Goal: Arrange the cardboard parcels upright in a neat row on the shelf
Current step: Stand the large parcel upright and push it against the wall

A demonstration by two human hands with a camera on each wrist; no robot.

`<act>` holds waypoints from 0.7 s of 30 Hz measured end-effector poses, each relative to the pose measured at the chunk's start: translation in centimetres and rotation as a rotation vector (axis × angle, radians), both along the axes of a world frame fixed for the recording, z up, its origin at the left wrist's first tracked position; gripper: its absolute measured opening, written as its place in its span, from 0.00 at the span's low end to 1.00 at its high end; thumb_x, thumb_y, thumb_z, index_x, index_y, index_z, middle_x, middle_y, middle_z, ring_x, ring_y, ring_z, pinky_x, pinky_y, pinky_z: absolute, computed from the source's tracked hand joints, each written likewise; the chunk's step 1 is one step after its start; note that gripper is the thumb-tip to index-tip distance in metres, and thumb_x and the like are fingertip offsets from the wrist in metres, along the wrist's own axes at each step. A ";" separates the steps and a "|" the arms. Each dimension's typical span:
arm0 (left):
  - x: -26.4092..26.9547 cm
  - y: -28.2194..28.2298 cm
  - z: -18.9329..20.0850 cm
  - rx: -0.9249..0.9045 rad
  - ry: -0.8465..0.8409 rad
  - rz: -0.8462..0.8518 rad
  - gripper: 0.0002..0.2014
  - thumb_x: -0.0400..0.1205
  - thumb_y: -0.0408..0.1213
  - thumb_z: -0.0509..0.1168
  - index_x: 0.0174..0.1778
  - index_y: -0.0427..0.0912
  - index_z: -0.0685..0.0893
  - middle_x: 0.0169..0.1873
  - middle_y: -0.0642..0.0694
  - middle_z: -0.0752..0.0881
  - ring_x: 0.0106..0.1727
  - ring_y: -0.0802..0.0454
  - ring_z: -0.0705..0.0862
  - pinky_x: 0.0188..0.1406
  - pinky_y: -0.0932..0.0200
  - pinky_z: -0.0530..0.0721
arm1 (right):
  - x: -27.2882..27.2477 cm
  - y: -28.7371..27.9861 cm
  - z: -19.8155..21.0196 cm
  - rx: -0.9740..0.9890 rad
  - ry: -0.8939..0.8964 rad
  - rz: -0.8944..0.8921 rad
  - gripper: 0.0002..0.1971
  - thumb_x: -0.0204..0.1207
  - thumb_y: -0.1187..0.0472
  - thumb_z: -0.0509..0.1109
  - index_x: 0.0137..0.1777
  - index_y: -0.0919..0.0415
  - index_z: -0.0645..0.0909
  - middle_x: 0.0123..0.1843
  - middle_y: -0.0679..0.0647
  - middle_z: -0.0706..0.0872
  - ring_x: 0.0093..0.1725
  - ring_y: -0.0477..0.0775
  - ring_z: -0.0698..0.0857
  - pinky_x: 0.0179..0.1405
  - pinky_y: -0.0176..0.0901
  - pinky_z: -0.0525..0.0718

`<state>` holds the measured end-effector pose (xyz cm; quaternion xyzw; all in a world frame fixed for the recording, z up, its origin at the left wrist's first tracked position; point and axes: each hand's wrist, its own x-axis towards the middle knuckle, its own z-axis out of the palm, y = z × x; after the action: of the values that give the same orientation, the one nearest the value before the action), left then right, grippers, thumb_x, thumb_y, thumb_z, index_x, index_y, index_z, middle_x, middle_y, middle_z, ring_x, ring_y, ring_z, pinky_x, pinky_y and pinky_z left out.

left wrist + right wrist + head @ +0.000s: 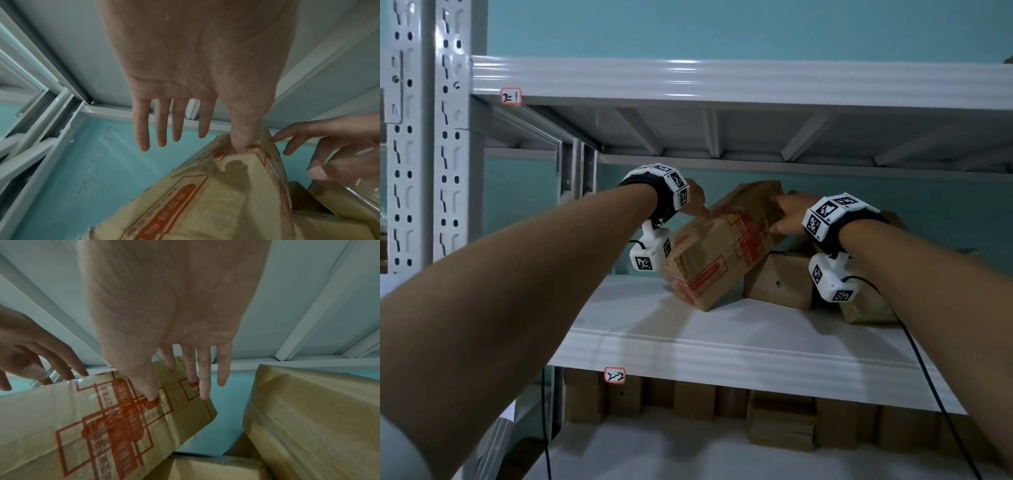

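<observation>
A long cardboard parcel with red print [722, 246] [205, 203] [92, 426] stands tilted on the white middle shelf [688, 342]. Its lower left corner is on the board and its right side leans on a small plain box [779, 284] [216, 467]. My left hand [695, 198] [205, 139] is at the parcel's upper left edge with fingers straight and only the thumb touching the cardboard. My right hand [787, 212] [179, 386] lies over the parcel's raised top end, thumb on the printed face and straight fingers along the end face.
Another taped parcel [866, 308] [308, 418] lies to the right, partly behind my right wrist. The upper shelf [722, 78] hangs close above both hands. A row of boxes [780, 418] fills the lower shelf. A perforated post [424, 137] bounds the left. Bare shelf board lies left of the parcel.
</observation>
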<state>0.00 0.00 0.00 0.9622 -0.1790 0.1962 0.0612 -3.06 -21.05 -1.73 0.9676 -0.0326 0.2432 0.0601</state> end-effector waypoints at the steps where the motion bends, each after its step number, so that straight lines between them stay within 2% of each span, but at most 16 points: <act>1: 0.5 0.0 -0.1 -0.020 0.039 0.005 0.30 0.83 0.51 0.64 0.80 0.43 0.69 0.78 0.42 0.69 0.76 0.42 0.72 0.69 0.50 0.75 | 0.1 0.0 0.0 0.005 -0.003 0.006 0.26 0.79 0.55 0.66 0.75 0.64 0.68 0.67 0.66 0.79 0.63 0.66 0.81 0.60 0.52 0.82; 4: 1.8 -0.3 -0.5 -0.061 0.141 0.018 0.38 0.79 0.59 0.66 0.83 0.50 0.61 0.82 0.44 0.62 0.78 0.40 0.69 0.72 0.42 0.75 | 0.6 -0.1 0.3 0.037 -0.002 -0.002 0.34 0.79 0.54 0.67 0.81 0.64 0.59 0.69 0.67 0.76 0.64 0.67 0.80 0.60 0.52 0.82; 7: 2.4 -0.9 -0.6 -0.091 0.168 -0.003 0.42 0.78 0.60 0.67 0.84 0.48 0.58 0.82 0.44 0.60 0.80 0.40 0.66 0.74 0.43 0.72 | 0.8 -0.4 0.6 0.058 -0.012 -0.001 0.38 0.79 0.54 0.66 0.83 0.63 0.50 0.69 0.67 0.76 0.65 0.67 0.79 0.58 0.51 0.81; 11: 3.5 -2.2 -1.2 -0.124 0.188 -0.011 0.48 0.73 0.65 0.68 0.84 0.50 0.55 0.82 0.44 0.61 0.79 0.39 0.67 0.69 0.44 0.75 | 0.9 -1.1 0.6 0.058 -0.011 -0.016 0.38 0.79 0.53 0.66 0.83 0.62 0.50 0.69 0.67 0.76 0.65 0.68 0.79 0.59 0.52 0.81; 15: 3.8 -3.5 -1.8 -0.220 0.237 -0.036 0.46 0.78 0.59 0.68 0.85 0.47 0.51 0.82 0.41 0.61 0.79 0.38 0.66 0.68 0.44 0.73 | 1.0 -1.5 0.3 0.080 0.009 -0.001 0.40 0.78 0.54 0.68 0.84 0.59 0.49 0.71 0.66 0.75 0.66 0.68 0.79 0.59 0.51 0.79; 18: 3.9 -3.9 -2.0 -0.237 0.258 -0.030 0.48 0.76 0.62 0.68 0.85 0.46 0.52 0.81 0.40 0.63 0.78 0.37 0.67 0.70 0.44 0.71 | 1.1 -1.9 0.2 0.087 0.004 0.007 0.38 0.78 0.56 0.68 0.83 0.61 0.51 0.71 0.67 0.75 0.66 0.68 0.78 0.57 0.50 0.78; 21: 3.8 -3.9 -2.0 -0.260 0.279 -0.037 0.50 0.73 0.65 0.69 0.84 0.45 0.54 0.79 0.40 0.66 0.76 0.37 0.70 0.68 0.44 0.74 | 1.3 -2.2 0.3 0.076 -0.012 -0.001 0.37 0.78 0.56 0.67 0.82 0.64 0.52 0.70 0.67 0.75 0.66 0.68 0.78 0.51 0.47 0.77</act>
<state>3.80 -3.88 -1.95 0.9605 -0.1596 0.0812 0.2129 -1.76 -23.30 -1.43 0.9676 -0.0426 0.2478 0.0229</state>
